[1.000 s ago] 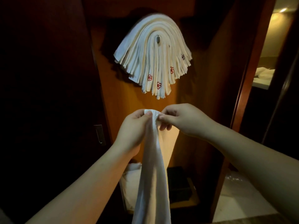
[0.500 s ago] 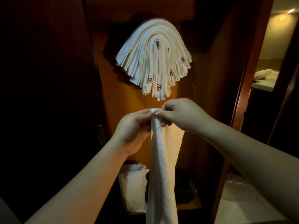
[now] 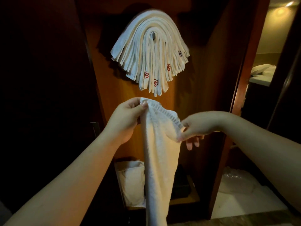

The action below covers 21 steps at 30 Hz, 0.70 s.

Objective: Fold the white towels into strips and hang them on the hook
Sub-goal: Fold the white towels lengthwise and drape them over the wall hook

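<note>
A long white towel [image 3: 160,154] hangs down in front of me, folded lengthwise. My left hand [image 3: 125,121] pinches its top left corner between thumb and fingers. My right hand [image 3: 193,128] pinches the top edge lower and to the right, so the top edge slopes between the two hands. Above them, several folded white towel strips [image 3: 149,51], some with red flower marks, drape over a small metal hook [image 3: 154,36] on the wooden panel.
The wooden back panel [image 3: 192,88] stands in a dark wardrobe. Low down sits a white bag or basket of linen [image 3: 132,180] beside a dark box. To the right a wooden door frame [image 3: 241,79] opens onto a lit room with a pale floor.
My hands were together at the towel's top end. Now the right hand has moved right and down, spreading the top edge open; the left hand has stayed high.
</note>
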{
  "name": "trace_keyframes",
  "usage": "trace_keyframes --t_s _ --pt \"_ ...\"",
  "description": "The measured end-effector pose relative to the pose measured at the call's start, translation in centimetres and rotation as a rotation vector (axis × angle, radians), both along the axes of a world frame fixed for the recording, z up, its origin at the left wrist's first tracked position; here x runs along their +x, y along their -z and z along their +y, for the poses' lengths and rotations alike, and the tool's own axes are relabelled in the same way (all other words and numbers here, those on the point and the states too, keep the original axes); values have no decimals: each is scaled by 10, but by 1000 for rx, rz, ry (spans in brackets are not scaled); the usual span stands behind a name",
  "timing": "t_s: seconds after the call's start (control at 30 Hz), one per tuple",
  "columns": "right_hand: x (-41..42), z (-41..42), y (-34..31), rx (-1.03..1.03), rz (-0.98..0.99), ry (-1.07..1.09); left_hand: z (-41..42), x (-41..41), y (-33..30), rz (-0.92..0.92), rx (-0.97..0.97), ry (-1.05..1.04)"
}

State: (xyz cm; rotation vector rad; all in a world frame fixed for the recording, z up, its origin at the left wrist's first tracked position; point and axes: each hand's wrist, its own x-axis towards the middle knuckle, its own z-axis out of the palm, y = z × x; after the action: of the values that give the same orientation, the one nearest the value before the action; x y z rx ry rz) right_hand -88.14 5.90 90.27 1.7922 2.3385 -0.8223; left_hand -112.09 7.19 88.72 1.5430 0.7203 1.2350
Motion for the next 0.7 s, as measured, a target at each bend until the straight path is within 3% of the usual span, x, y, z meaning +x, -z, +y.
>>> trace_keyframes --t_s 0.1,0.2,0.3,0.5,0.57,0.7 --pt "20 4 19 64 -68 51 8 -11 6 75 10 -15" --pt "41 9 10 342 -160 105 21 -27 18 186 23 -155" --pt "51 11 5 605 -60 124 31 -41 26 158 10 -188" --pt "51 11 28 670 -148 49 37 -47 40 152 34 -150" --pt "52 14 23 752 -72 64 40 -49 41 145 46 -170" --pt "43 15 33 699 45 112 45 -48 44 68 36 -130"
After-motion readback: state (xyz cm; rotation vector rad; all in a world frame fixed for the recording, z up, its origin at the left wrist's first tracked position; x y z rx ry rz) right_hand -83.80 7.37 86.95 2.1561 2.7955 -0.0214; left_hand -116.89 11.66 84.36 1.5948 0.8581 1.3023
